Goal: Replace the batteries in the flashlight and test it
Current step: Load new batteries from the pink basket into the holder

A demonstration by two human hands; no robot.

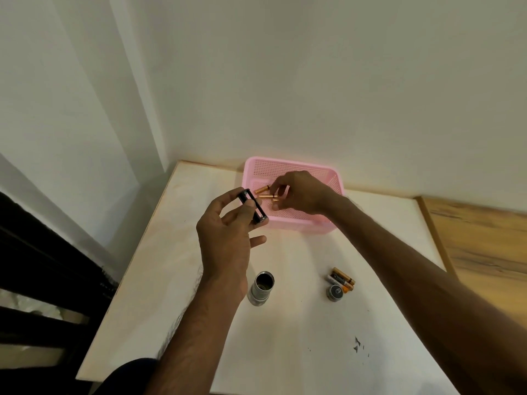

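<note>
My left hand [228,232] holds a black battery holder [254,206] above the table, its empty slots facing up. My right hand [299,192] reaches into the pink basket [288,166] and pinches a copper-coloured battery [268,197]; a second battery [261,190] lies just beyond it on the basket floor. The silver flashlight body [261,287] stands upright on the white table [299,337] with its open end up. To its right lie the round tail cap [335,292] and a small pile of used batteries [342,279].
The table sits in a corner against white walls. A wooden surface [484,246] adjoins it on the right, and a dark piece of furniture [42,266] stands to the left. Small dark specks [358,344] mark the tabletop near the front.
</note>
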